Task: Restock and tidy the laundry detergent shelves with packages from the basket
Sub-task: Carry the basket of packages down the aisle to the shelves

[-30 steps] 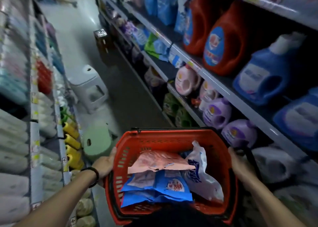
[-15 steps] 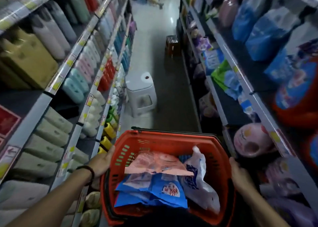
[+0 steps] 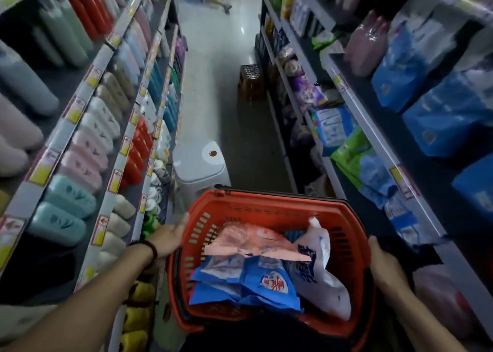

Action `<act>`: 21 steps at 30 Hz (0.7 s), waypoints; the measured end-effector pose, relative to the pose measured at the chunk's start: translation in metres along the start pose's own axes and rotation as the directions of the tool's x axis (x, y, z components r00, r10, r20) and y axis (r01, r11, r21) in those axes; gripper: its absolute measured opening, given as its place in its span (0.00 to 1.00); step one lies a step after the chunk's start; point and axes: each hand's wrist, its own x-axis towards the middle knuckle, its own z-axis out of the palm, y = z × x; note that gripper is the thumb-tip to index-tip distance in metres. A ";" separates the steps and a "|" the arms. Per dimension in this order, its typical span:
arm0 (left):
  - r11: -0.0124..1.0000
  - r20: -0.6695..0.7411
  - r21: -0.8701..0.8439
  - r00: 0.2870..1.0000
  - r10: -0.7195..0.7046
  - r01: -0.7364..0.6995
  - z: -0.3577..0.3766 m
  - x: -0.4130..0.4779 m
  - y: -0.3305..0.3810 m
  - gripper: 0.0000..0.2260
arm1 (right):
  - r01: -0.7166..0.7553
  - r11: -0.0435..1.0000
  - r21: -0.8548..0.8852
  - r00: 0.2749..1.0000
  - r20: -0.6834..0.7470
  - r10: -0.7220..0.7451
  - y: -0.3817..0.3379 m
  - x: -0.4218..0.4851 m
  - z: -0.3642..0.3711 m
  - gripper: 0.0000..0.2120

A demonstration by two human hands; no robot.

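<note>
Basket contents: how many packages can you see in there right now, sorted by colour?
In the red basket, as far as the head view shows:
Pink package: 1
Blue packages: 2 at least, stacked, more may be hidden
White package with blue print: 1
Total: 4 visible

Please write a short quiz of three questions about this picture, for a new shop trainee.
1. True or false: both hands hold the red basket by its sides.
2. Which package lies on top in the basket? A) pink B) green C) yellow
3. What stands on the aisle floor just beyond the basket?

Key: 1. True: the left hand and the right hand each have a grip on one side. 2. A. 3. A white stool.
</note>
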 end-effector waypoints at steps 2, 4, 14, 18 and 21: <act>1.000 -0.006 0.020 1.000 0.014 -0.013 -0.022 0.033 0.019 0.40 | -0.032 0.999 0.024 0.999 0.016 0.032 -0.034 0.014 0.005 0.48; 0.999 -0.011 0.030 1.000 0.020 -0.019 -0.042 0.069 0.042 0.39 | -0.068 0.996 0.050 0.998 0.016 0.067 -0.064 0.040 0.017 0.51; 0.992 -0.103 0.078 0.990 -0.092 0.100 -0.151 0.252 0.140 0.50 | 0.205 0.970 0.131 0.974 -0.124 -0.190 -0.241 0.191 0.063 0.30; 0.988 -0.123 0.120 0.989 -0.082 0.097 -0.187 0.287 0.174 0.46 | 0.193 0.976 0.105 0.979 -0.080 -0.185 -0.286 0.225 0.073 0.32; 0.987 -0.072 0.105 0.991 -0.116 0.124 -0.210 0.320 0.201 0.43 | 0.244 0.966 0.084 0.963 -0.142 -0.231 -0.321 0.228 0.074 0.33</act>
